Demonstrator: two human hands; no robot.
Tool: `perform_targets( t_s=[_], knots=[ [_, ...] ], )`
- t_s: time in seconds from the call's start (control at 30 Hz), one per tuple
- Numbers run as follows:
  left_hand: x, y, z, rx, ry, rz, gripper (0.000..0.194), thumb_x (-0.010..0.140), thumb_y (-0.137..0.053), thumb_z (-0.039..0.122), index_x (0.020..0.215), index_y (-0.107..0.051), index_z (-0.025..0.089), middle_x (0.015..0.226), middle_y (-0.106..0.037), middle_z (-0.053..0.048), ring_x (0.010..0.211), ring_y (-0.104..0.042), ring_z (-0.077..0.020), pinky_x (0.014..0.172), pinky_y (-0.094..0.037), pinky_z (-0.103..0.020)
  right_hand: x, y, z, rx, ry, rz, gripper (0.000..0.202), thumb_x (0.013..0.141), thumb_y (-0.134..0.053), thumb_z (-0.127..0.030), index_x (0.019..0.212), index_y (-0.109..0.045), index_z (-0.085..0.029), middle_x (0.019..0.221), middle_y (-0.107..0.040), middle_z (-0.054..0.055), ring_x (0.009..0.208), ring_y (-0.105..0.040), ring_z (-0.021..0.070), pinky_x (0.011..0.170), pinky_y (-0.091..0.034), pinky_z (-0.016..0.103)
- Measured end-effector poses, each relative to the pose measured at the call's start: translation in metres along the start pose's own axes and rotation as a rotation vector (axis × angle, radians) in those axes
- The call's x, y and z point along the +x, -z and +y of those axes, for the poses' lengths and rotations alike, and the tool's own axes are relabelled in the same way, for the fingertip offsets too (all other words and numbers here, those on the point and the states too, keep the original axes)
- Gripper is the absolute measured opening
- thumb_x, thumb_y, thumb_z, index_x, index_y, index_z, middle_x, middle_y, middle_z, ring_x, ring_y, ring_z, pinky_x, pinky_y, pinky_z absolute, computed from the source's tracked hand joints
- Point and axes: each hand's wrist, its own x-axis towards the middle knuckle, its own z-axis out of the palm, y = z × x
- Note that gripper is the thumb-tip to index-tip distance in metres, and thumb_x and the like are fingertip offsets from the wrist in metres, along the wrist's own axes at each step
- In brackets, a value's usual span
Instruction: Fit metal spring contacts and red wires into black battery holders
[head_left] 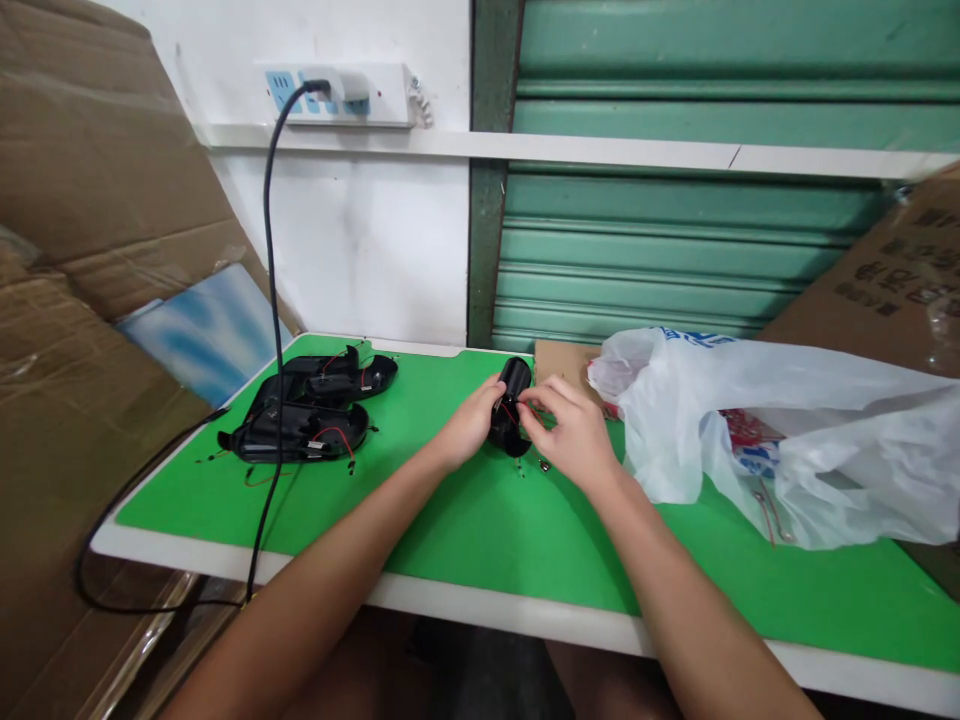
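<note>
My left hand [474,424] grips a black plastic housing [514,376] by its left side, a little above the green mat. The housing has a rounded, hollow shape, and a thin red wire [508,410] shows inside it. My right hand [564,424] is closed in a pinch at the housing's right side, with thumb and forefinger on what looks like a thin red wire; the fingertips partly hide it. Just below the housing, a small metal part [544,465] lies on the mat.
Several similar black housings [300,430] with red wires lie at the left of the green mat [450,520]. A black cable [271,250] hangs from the power strip [390,95] across them. At right sits a white plastic bag [690,420]; cardboard [75,150] stands at left.
</note>
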Motion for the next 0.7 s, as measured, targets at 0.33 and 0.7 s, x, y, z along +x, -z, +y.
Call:
perform_targets(
  t_s=[0.33,0.7],
  knots=[
    [0.001,-0.0007,-0.005,0.119,-0.062,0.025,0.035,0.096,-0.048,0.03,0.119,-0.069,0.016,0.126,-0.069,-0.008,0.124,-0.057,-0.0256,0.113,-0.036,-0.033,0.0007,-0.0033,0.0014,-0.093,-0.01,0.01,0.018,0.097,-0.055,-0.027,0.092,-0.069,-0.016,0.089,-0.061,0.006,0.089,-0.057,0.0147,0.08,-0.04,0.026],
    [-0.0022,-0.0052,-0.0049,0.142,-0.162,0.053,0.044,0.098,-0.039,0.03,0.132,-0.062,0.013,0.142,-0.061,-0.009,0.139,-0.049,-0.0232,0.121,-0.029,-0.031,0.0009,-0.0048,-0.0013,0.035,-0.005,0.064,0.016,0.099,-0.053,-0.025,0.095,-0.066,-0.016,0.093,-0.064,0.005,0.089,-0.06,0.0127,0.081,-0.043,0.023]
  ],
)
